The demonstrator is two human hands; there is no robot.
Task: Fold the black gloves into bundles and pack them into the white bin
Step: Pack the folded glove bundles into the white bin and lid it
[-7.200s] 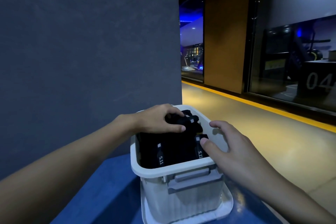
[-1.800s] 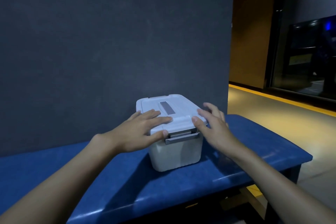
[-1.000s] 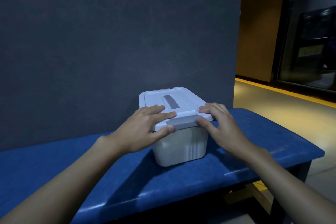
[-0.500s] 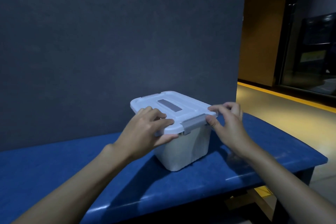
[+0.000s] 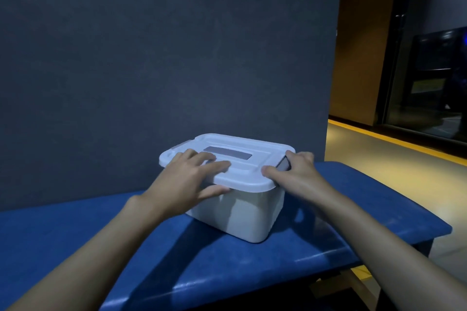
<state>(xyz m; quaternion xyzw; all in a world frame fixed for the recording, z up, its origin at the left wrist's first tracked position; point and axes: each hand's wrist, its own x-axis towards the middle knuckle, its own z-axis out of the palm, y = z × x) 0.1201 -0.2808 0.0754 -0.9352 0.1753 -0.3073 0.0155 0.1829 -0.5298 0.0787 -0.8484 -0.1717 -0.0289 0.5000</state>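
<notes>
With the lidded white bin (image 5: pixel 240 214) on the blue bench (image 5: pixel 341 230) and no gloves visible, the left hand (image 5: pixel 187 179) presses flat-fingered on the lid (image 5: pixel 252 159) to steady it while the right hand (image 5: pixel 299 174) curls round the grey latch (image 5: pixel 283 164), apparently clamping it

A dark grey wall (image 5: pixel 151 58) backs a blue padded bench (image 5: pixel 75 235); a yellowish floor (image 5: pixel 374 156) passes dark glass (image 5: pixel 434 78) at right.

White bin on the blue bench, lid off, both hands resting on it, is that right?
No: the head view shows the lid on the white bin. The rest holds: it sits on the blue bench, left hand and right hand on it.
</notes>
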